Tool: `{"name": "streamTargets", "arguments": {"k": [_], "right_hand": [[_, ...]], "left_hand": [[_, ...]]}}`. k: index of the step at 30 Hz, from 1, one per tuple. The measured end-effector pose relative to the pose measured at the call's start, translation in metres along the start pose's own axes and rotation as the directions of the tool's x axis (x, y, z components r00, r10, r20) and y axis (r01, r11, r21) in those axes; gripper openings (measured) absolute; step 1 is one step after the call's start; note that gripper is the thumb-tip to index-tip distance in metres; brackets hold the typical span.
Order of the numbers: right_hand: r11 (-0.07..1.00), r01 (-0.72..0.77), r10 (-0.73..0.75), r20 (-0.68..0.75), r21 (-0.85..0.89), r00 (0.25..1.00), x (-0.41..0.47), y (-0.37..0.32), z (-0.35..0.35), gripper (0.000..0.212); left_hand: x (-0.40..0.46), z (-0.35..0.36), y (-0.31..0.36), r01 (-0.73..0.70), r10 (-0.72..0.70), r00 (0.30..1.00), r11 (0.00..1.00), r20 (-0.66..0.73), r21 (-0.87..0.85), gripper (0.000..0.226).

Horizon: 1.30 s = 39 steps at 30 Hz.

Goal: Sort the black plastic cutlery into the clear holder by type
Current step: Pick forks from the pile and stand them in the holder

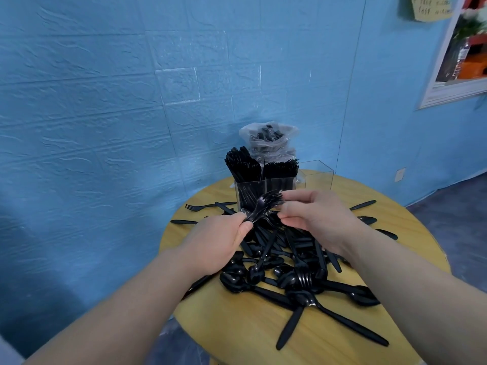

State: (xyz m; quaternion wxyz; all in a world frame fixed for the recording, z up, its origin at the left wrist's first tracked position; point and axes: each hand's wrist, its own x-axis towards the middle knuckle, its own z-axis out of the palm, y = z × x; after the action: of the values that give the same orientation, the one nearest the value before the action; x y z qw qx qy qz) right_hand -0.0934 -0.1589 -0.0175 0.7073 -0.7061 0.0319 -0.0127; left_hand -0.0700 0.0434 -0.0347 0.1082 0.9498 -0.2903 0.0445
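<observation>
Bench [237,335]: round, light wood-grain top, set close against the wall; its near edge runs out of the bottom of the view.

Wall [105,88]: blue, embossed in a brick-like relief, with white scuffs near the centre. A pale socket plate [400,175] sits low on the right-hand wall. A white-framed opening [432,96] at upper right shows orange and red items and white flowers behind it, too blurred to name. A yellowish paper note [429,7] hangs at the top right, writing unreadable.

Floor [453,214]: grey-blue, seen right of the bench.

Clear holder [266,184]: stands at the far side of the bench. Left compartment is packed with upright black cutlery, type unclear; the next holds forks, tines up. A further clear compartment [317,172] on the right looks bare.

Plastic bag [268,139]: translucent, behind the holder, with black pieces inside.

Loose cutlery pile [284,264]: black spoons, forks and knives heaped across the bench centre. A single fork [200,206] lies apart at the far left; stray pieces lie along the right edge.

Left hand [218,241]: fingers and thumb pinch the handles of a small bundle of forks [263,205], raised above the pile just in front of the holder.

Right hand [313,214]: fingers loosely curled, fingertips [286,196] touching the tine end of the same bundle. The two hands are close together, joined by the bundle.
</observation>
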Motion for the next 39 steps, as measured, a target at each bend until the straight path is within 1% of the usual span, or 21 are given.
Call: {"name": "streamTargets", "arguments": {"k": [2, 4, 7, 9, 11, 14, 17, 19, 22, 23, 24, 25, 26, 28, 29, 30, 32, 33, 35, 37, 39], "right_hand": [[0.976, 0.070, -0.082, -0.048, -0.208, 0.995, 0.000, 0.002, 0.000, 0.018], [0.941, 0.108, -0.143, -0.084, -0.322, 0.986, -0.001, 0.002, -0.001, 0.014], [0.859, 0.123, -0.168, -0.047, -0.497, 0.985, -0.002, 0.003, -0.006, 0.015], [0.858, 0.129, -0.156, -0.013, -0.496, 0.988, -0.002, 0.005, -0.007, 0.014], [0.885, 0.136, -0.169, -0.037, -0.445, 0.985, -0.001, 0.006, -0.006, 0.013], [0.889, 0.169, -0.224, -0.082, -0.425, 0.971, 0.002, 0.009, -0.002, 0.013], [0.852, 0.244, -0.313, -0.077, -0.462, 0.947, 0.006, 0.014, -0.002, 0.016], [0.792, 0.290, -0.372, -0.047, -0.537, 0.927, 0.008, 0.016, -0.002, 0.019], [0.599, 0.388, -0.500, 0.051, -0.700, 0.865, 0.010, 0.017, 0.001, 0.032], [0.554, 0.410, -0.514, 0.089, -0.725, 0.853, 0.011, 0.018, 0.001, 0.034], [0.541, 0.414, -0.501, 0.114, -0.732, 0.858, 0.012, 0.017, 0.001, 0.035], [0.564, 0.400, -0.472, 0.115, -0.723, 0.874, 0.013, 0.016, -0.001, 0.035], [0.628, 0.373, -0.434, 0.090, -0.683, 0.896, 0.013, 0.014, -0.003, 0.033], [0.812, 0.332, -0.375, 0.007, -0.480, 0.927, 0.014, 0.007, -0.010, 0.025], [0.877, 0.331, -0.362, -0.025, -0.348, 0.932, 0.014, 0.003, -0.012, 0.023], [0.913, 0.334, -0.355, -0.053, -0.235, 0.933, 0.015, 0.000, -0.013, 0.022], [0.931, 0.351, -0.361, -0.117, -0.100, 0.925, 0.017, -0.008, -0.014, 0.021], [0.925, 0.370, -0.379, -0.155, -0.088, 0.912, 0.020, -0.013, -0.014, 0.019], [0.877, 0.428, -0.474, -0.248, -0.216, 0.845, 0.032, -0.026, -0.021, 0.021], [0.773, 0.490, -0.619, -0.314, -0.403, 0.720, 0.049, -0.045, -0.034, 0.020], [0.609, 0.525, -0.768, -0.275, -0.595, 0.578, 0.067, -0.063, -0.046, 0.016]], "left_hand": [[0.001, 0.000, 0.002, 0.010, -0.010, 1.000, 1.000, 0.006, -0.004, 0.030], [0.002, 0.002, 0.002, 0.054, -0.055, 0.998, 0.998, -0.017, -0.027, 0.030], [0.004, 0.003, -0.004, 0.133, -0.137, 0.988, 0.989, -0.066, -0.069, 0.031], [0.003, 0.004, -0.004, 0.129, -0.135, 0.989, 0.986, -0.057, -0.103, 0.032], [0.000, 0.007, 0.000, 0.095, -0.101, 0.995, 0.978, -0.026, -0.187, 0.034], [-0.004, 0.006, 0.008, 0.069, -0.077, 0.997, 0.947, -0.016, -0.312, 0.037], [-0.003, 0.004, 0.010, 0.091, -0.093, 0.996, 0.945, 0.010, -0.314, 0.040], [0.000, 0.002, 0.011, 0.088, -0.084, 0.996, 0.951, 0.026, -0.296, 0.042], [0.009, -0.001, 0.013, 0.041, -0.035, 0.999, 0.970, 0.031, -0.240, 0.047], [0.013, -0.001, 0.014, 0.037, -0.029, 0.999, 0.973, 0.040, -0.228, 0.046], [0.016, -0.002, 0.014, 0.032, -0.022, 0.999, 0.977, 0.047, -0.210, 0.046], [0.021, -0.003, 0.014, 0.026, -0.017, 0.999, 0.981, 0.050, -0.190, 0.047], [0.024, -0.004, 0.014, 0.024, -0.016, 0.999, 0.983, 0.043, -0.180, 0.047], [0.032, -0.006, 0.013, 0.026, -0.025, 1.000, 0.977, 0.006, -0.212, 0.045], [0.036, -0.008, 0.013, 0.023, -0.027, 1.000, 0.973, -0.012, -0.230, 0.044], [0.041, -0.010, 0.015, 0.015, -0.022, 0.999, 0.971, -0.026, -0.238, 0.044], [0.051, -0.014, 0.021, -0.016, 0.001, 0.998, 0.973, -0.065, -0.229, 0.043], [0.058, -0.018, 0.024, -0.038, 0.016, 0.994, 0.977, -0.106, -0.210, 0.041], [0.073, -0.024, 0.023, -0.066, 0.025, 0.970, 0.984, -0.242, -0.163, 0.035], [0.089, -0.028, 0.014, -0.065, 0.022, 0.920, 0.993, -0.392, -0.095, 0.039], [0.100, -0.028, 0.002, -0.022, 0.017, 0.880, 1.000, -0.474, -0.005, 0.049]]}}
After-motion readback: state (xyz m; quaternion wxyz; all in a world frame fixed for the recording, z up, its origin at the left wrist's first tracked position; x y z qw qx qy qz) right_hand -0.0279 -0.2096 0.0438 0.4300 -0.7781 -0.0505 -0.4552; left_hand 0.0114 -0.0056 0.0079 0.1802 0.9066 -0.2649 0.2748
